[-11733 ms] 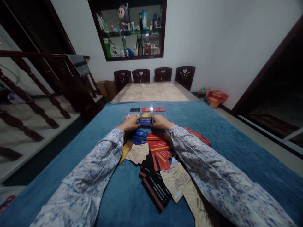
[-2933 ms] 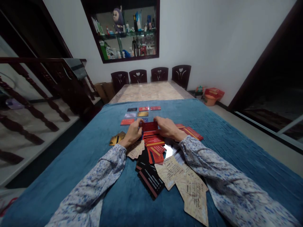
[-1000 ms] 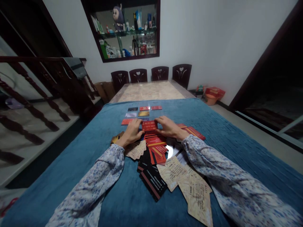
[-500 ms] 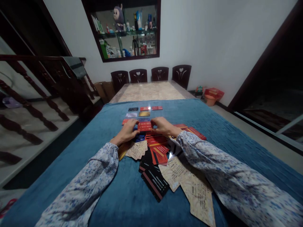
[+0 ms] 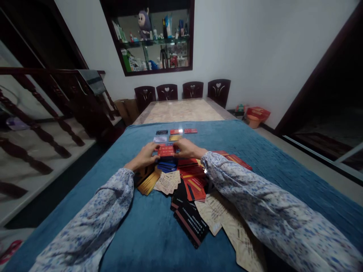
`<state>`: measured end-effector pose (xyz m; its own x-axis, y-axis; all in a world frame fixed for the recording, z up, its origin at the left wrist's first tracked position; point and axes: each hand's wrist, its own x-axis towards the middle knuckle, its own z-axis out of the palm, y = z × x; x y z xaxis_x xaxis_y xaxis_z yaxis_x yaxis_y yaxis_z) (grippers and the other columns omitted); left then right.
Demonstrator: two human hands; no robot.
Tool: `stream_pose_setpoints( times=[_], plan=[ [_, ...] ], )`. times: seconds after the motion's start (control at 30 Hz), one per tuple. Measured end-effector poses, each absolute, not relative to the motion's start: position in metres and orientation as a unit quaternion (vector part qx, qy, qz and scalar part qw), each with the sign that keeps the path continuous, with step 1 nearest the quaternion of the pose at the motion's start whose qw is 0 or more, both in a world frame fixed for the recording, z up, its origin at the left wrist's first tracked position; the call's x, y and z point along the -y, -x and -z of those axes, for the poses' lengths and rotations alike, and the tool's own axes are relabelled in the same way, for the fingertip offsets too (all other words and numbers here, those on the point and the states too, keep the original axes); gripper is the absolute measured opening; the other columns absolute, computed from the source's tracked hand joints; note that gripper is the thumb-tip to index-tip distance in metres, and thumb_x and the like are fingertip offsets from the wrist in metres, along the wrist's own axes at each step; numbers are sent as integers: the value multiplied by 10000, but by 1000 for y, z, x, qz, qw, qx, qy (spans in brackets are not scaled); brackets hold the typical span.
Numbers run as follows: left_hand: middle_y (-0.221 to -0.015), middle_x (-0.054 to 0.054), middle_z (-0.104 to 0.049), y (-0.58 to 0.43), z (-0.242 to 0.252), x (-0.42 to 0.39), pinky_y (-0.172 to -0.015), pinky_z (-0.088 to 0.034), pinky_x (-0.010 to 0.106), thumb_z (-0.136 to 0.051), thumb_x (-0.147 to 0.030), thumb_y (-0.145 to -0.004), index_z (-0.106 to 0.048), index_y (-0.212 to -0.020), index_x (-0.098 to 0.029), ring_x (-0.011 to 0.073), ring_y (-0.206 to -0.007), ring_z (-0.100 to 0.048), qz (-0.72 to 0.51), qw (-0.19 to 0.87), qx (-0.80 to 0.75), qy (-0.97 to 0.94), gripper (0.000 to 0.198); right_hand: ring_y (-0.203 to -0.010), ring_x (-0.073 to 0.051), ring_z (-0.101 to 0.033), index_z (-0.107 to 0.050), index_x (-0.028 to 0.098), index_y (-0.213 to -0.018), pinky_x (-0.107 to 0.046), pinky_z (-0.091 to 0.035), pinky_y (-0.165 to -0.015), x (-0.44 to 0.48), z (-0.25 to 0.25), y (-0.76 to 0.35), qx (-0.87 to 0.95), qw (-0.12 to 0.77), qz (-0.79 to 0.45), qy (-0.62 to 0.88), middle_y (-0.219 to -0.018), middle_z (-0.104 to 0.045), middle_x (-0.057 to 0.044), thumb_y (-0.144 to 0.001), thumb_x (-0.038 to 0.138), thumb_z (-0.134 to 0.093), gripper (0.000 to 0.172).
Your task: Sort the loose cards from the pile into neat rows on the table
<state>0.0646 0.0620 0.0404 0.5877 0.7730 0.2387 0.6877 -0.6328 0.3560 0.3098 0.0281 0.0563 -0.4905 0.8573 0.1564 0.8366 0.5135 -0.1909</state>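
Between my left hand [image 5: 146, 155] and my right hand [image 5: 187, 149] is a red card [image 5: 166, 150] with pale print, gripped at its two short ends. Whether it is one card or a small stack I cannot tell. Just beyond lie spaced cards: a black card [image 5: 162, 132], a silver card [image 5: 160, 139] and a gold card [image 5: 175, 138], with red ones among them. Nearer me spread blue cards [image 5: 166, 166], fanned red cards [image 5: 194, 185], yellow cards [image 5: 149, 182], beige cards [image 5: 168, 182] and black cards [image 5: 193, 224]. My right forearm hides part of the pile.
A blue cloth [image 5: 136, 230] covers the near part of the marble-look table [image 5: 184, 110]. Dark chairs [image 5: 193, 90] line the far end. A wooden railing [image 5: 51, 109] stands left; an orange bin [image 5: 253, 121] sits on the floor at right.
Both hands have shifted slightly left with the red card, towards the left side of the nearest row. More yellow and blue cards show beside my left wrist. The view has turned a little.
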Motion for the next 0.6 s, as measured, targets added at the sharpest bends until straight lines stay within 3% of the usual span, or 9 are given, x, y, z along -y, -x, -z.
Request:
stream_pose_setpoints(
  times=[0.3, 0.6],
  plan=[
    [-1117, 88, -685, -45, -40, -85, -955, -523, 415, -704, -327, -738, -700, -1142, -172, 266, -991, -648, -181, 84, -449, -871, 432, -944, -237, -698, -777, 99, -990, -245, -439, -728, -57, -62, -288, 871, 109, -26, 478, -1059, -782, -141, -830, 329, -734, 283],
    [-1157, 105, -665, -35, -43, -107, -959, -515, 419, -703, -324, -738, -702, -1183, -150, 270, -997, -643, -153, 79, -483, -858, 478, -1057, -268, -709, -774, 118, -1134, -249, -481, -788, -74, -68, -272, 852, 68, -36, 519, -1160, -772, -149, -885, 407, -702, 388]
  ],
)
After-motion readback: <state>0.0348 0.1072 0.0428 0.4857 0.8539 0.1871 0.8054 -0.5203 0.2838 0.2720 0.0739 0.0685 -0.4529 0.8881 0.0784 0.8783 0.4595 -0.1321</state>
